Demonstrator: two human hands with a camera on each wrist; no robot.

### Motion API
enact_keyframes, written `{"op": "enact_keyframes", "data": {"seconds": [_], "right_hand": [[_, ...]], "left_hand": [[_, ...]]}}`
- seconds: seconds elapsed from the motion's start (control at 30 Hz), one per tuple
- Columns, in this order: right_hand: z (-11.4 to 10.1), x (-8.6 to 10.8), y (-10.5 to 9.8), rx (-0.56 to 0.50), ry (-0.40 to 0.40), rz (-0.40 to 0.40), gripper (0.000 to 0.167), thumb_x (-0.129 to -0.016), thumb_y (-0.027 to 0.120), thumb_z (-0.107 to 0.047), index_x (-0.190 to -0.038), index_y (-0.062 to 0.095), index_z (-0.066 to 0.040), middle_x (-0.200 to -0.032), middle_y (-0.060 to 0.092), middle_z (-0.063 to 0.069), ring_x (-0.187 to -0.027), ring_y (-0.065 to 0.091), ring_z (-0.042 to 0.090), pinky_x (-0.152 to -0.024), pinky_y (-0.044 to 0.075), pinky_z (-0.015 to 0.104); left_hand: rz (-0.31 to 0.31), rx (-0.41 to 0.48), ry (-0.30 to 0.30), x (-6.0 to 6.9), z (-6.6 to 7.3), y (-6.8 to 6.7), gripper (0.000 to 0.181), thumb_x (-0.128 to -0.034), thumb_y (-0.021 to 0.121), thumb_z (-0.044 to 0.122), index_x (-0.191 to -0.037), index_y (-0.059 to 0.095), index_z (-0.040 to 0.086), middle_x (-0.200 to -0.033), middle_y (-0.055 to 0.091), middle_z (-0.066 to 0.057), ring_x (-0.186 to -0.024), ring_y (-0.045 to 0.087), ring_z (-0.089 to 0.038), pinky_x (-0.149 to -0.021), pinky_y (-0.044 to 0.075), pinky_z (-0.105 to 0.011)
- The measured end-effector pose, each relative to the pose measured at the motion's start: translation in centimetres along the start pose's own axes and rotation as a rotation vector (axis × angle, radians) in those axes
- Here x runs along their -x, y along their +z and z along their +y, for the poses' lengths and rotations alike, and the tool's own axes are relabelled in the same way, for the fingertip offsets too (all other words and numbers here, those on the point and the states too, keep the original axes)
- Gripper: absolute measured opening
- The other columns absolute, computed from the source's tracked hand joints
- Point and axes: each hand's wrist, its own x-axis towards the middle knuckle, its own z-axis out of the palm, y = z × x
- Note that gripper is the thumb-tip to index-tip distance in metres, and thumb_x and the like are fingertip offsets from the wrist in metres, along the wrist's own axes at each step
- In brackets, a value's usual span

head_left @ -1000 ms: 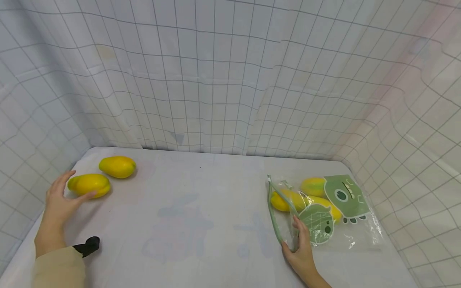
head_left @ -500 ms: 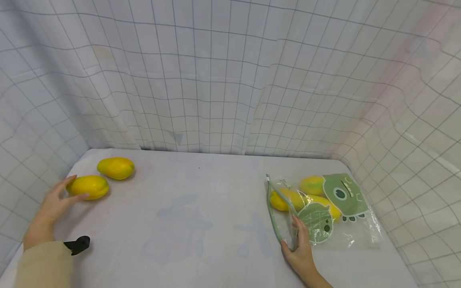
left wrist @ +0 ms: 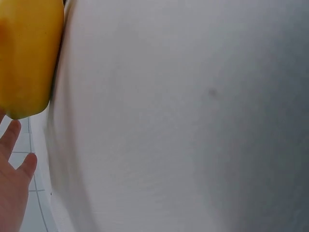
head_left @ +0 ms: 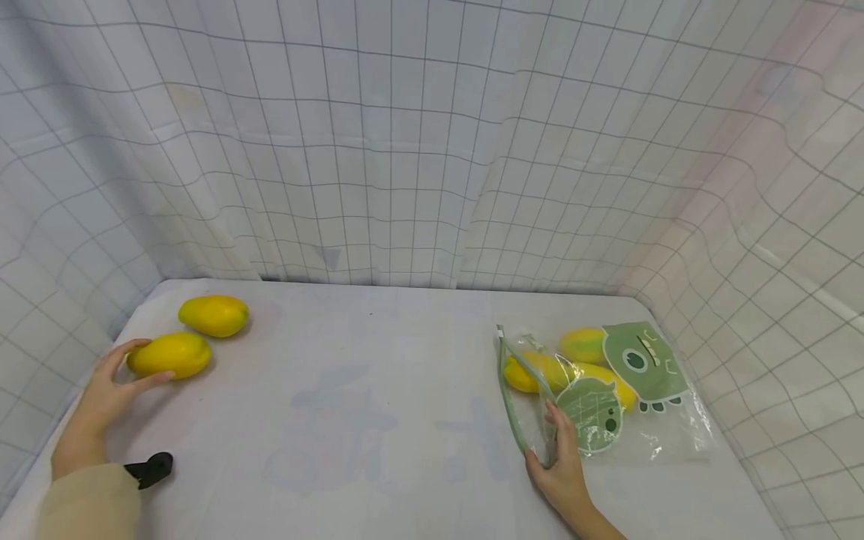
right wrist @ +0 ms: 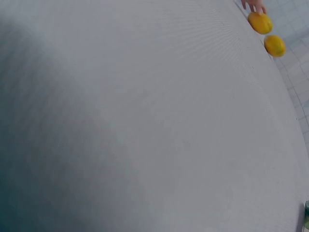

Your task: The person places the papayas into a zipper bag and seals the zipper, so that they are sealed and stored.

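Note:
Toward the table's left edge my left hand (head_left: 108,390) touches a yellow papaya (head_left: 174,355), its thumb along the near side and its fingers at the left end. In the left wrist view the fingers look spread beside the end of the papaya (left wrist: 26,58). Just behind lies a second papaya (head_left: 214,315). My right hand (head_left: 563,476) holds the mouth of a clear zip bag (head_left: 675,442) with green cartoon monsters, thumb on one rim and fingers at the other. Inside the bag lie a yellow-green fruit (head_left: 582,346) and a longer yellow fruit shape (head_left: 563,371), partly hidden by the print.
The white-covered table (head_left: 337,420) runs back to a grid-patterned curtain (head_left: 405,187), which also hangs at both sides. A black strap end (head_left: 158,466) sticks out beside the left sleeve (head_left: 91,502).
The near papaya has shifted slightly right and toward me, with my left hand following it. My right hand and the bag stay in place; the head view drifts a little.

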Motion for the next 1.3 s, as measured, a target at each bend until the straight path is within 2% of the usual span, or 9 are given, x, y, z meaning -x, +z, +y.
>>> {"op": "enact_keyframes", "data": {"seconds": [0.3, 0.47, 0.63, 0.83, 0.97, 1.07, 1.17, 1.23, 1.3], "right_hand": [[-0.1, -0.1, 0.0, -0.014, 0.004, 0.002, 0.085, -0.059, 0.07, 0.012, -0.135, 0.032, 0.007, -0.124, 0.039, 0.025, -0.114, 0.036, 0.011, -0.102, 0.021, 0.01], [-0.2, -0.1, 0.0, 0.002, 0.004, 0.003, 0.085, -0.059, 0.07, 0.011, -0.135, 0.032, 0.007, -0.125, 0.039, 0.025, -0.114, 0.035, 0.01, -0.101, 0.021, 0.01], [-0.2, -0.1, 0.0, 0.006, 0.004, 0.004, 0.085, -0.059, 0.07, 0.011, -0.135, 0.032, 0.007, -0.124, 0.039, 0.025, -0.113, 0.035, 0.01, -0.101, 0.021, 0.01], [-0.1, -0.1, 0.0, 0.006, 0.009, 0.004, 0.085, -0.059, 0.07, 0.011, -0.135, 0.032, 0.007, -0.124, 0.039, 0.024, -0.113, 0.036, 0.009, -0.101, 0.021, 0.01], [0.0, 0.0, 0.1, 0.008, 0.012, 0.004, 0.086, -0.058, 0.07, 0.011, -0.135, 0.032, 0.007, -0.125, 0.039, 0.024, -0.114, 0.036, 0.009, -0.101, 0.021, 0.01], [0.0, 0.0, 0.1, 0.014, 0.009, 0.007, 0.087, -0.057, 0.071, 0.012, -0.135, 0.033, 0.006, -0.125, 0.039, 0.024, -0.114, 0.036, 0.009, -0.101, 0.021, 0.009], [0.0, 0.0, 0.1, 0.026, 0.009, 0.006, 0.088, -0.057, 0.071, 0.012, -0.135, 0.032, 0.006, -0.125, 0.04, 0.023, -0.114, 0.036, 0.009, -0.101, 0.021, 0.009], [-0.1, 0.0, 0.0, 0.026, 0.016, 0.0, 0.088, -0.058, 0.071, 0.011, -0.136, 0.032, 0.005, -0.126, 0.039, 0.022, -0.114, 0.035, 0.009, -0.101, 0.021, 0.009], [-0.1, -0.1, 0.0, 0.024, 0.008, 0.002, 0.088, -0.058, 0.071, 0.012, -0.136, 0.032, 0.005, -0.126, 0.039, 0.023, -0.114, 0.036, 0.009, -0.101, 0.021, 0.009]], "left_hand": [[0.044, 0.013, -0.023, 0.1, -0.4, 1.3, 0.07, -0.0866, 0.062, 0.033, -0.144, 0.025, 0.014, -0.147, 0.014, -0.026, -0.13, 0.008, -0.05, -0.102, 0.008, -0.065], [0.067, 0.04, -0.024, 0.0, -0.9, 1.7, 0.071, -0.0852, 0.064, 0.034, -0.144, 0.028, 0.019, -0.146, 0.028, 0.004, -0.132, 0.012, -0.045, -0.106, 0.007, -0.06], [0.09, 0.06, -0.038, 0.3, -1.0, 1.7, 0.068, -0.0848, 0.064, 0.035, -0.143, 0.03, 0.026, -0.133, 0.03, 0.025, -0.133, 0.013, -0.043, -0.107, 0.008, -0.057], [0.113, 0.124, -0.124, 0.6, -0.8, 2.1, 0.067, -0.0837, 0.065, 0.036, -0.141, 0.031, 0.036, -0.151, 0.019, 0.005, -0.133, 0.012, -0.046, -0.107, 0.01, -0.057], [0.156, 0.131, -0.185, 1.0, -0.6, 2.6, 0.067, -0.0824, 0.065, 0.038, -0.14, 0.032, 0.038, -0.152, 0.015, 0.002, -0.134, 0.013, -0.042, -0.109, 0.012, -0.053], [0.192, 0.115, -0.178, 1.4, -0.4, 2.9, 0.065, -0.0816, 0.067, 0.037, -0.139, 0.036, 0.036, -0.145, 0.027, 0.013, -0.136, 0.022, -0.025, -0.111, 0.019, -0.029], [0.233, 0.127, -0.114, 1.8, 0.0, 3.0, 0.062, -0.0807, 0.069, 0.032, -0.136, 0.042, 0.033, -0.125, 0.039, 0.026, -0.118, 0.037, 0.004, -0.095, 0.026, -0.003], [0.261, 0.159, -0.055, 1.9, 0.5, 3.2, 0.06, -0.08, 0.071, 0.025, -0.134, 0.046, 0.028, -0.113, 0.04, 0.03, -0.1, 0.038, 0.014, -0.081, 0.029, 0.005], [0.281, 0.198, 0.005, 1.8, 1.2, 3.5, 0.058, -0.0797, 0.071, 0.018, -0.133, 0.049, 0.023, -0.108, 0.042, 0.03, -0.093, 0.038, 0.016, -0.079, 0.031, 0.005]]}}
